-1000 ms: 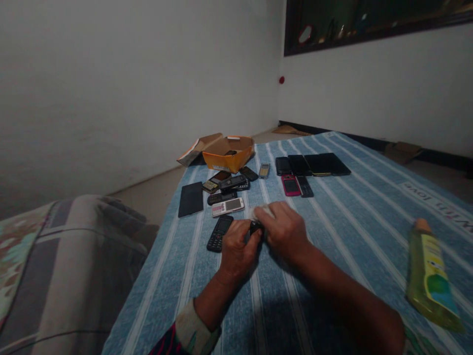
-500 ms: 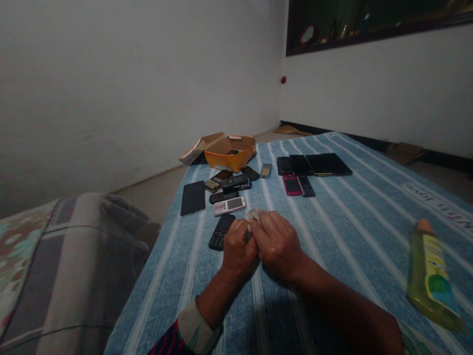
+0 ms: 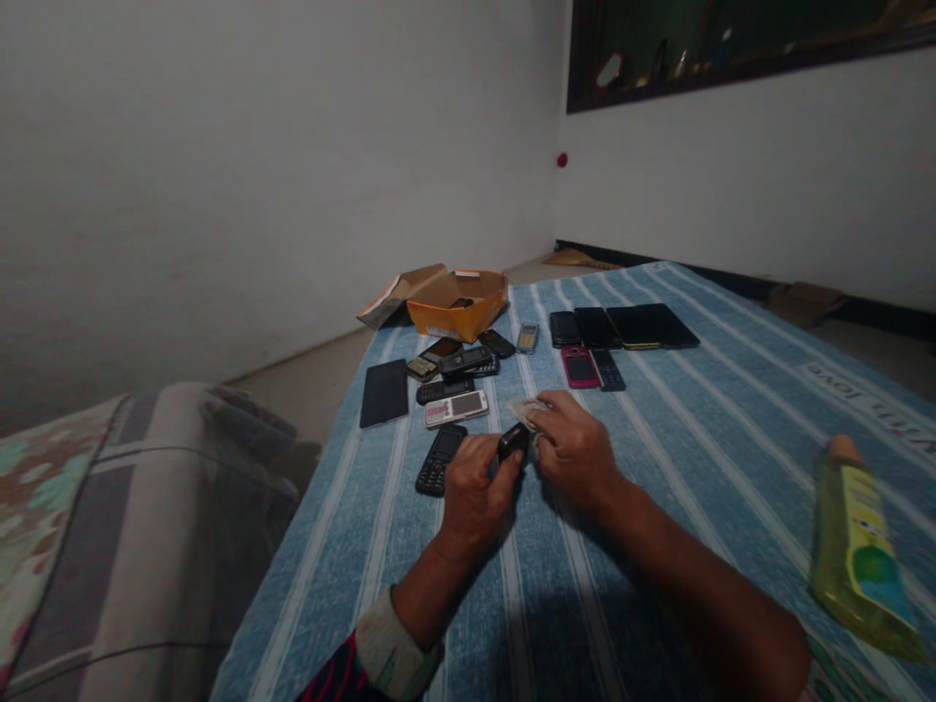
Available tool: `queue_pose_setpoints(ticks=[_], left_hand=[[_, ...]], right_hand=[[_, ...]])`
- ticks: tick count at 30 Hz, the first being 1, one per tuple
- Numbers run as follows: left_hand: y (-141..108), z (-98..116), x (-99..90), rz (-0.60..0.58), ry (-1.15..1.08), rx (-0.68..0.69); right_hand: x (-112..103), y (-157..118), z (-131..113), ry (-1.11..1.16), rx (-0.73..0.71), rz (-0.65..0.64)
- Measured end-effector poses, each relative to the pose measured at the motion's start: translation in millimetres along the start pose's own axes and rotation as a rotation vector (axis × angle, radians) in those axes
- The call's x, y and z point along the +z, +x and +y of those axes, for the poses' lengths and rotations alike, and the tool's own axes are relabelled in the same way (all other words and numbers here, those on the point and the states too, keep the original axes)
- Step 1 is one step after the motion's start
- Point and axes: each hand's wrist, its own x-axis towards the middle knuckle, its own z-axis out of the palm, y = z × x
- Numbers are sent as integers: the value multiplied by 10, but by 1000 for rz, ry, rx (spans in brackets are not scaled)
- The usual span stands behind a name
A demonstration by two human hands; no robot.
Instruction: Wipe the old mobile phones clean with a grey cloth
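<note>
Inside the striped cloth's left edge [image 3: 314,499], my left hand [image 3: 475,485] grasped a black device [image 3: 512,441], likely steadying it. My right hand [image 3: 575,453] pinched a pale wad [image 3: 525,409].

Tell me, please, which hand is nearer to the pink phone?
Right. The right hand is on the near side of the pink phone; the left hand, holding a dark object, is farther, to the left and closer to the person.

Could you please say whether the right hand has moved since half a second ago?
Yes: the right hand shifted rightward, closer to the pink phone.
</note>
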Motion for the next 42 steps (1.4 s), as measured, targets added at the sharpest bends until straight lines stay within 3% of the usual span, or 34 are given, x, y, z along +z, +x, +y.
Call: queue_pose_setpoints(ticks=[9,15,20,26,33,42], left_hand=[[6,-1,-22,-14,33,-58],[-9,-50,-14,-6,-14,-25],[10,-19,-2,-1,11,-6],[-6,-25,11,3,35,-12],[-17,-33,5,-7,-8,-16],[20,18,0,-37,28,-37]], right_hand=[[-148,27,-242,52,-174,-183],[-171,40,-305,217,-243,-266],[-145,56,-211,246,-206,-260],[-158,62,-239,219,-201,-159],[-155,46,-230,119,-208,-259],[-139,72,-66,40,-183,-240]])
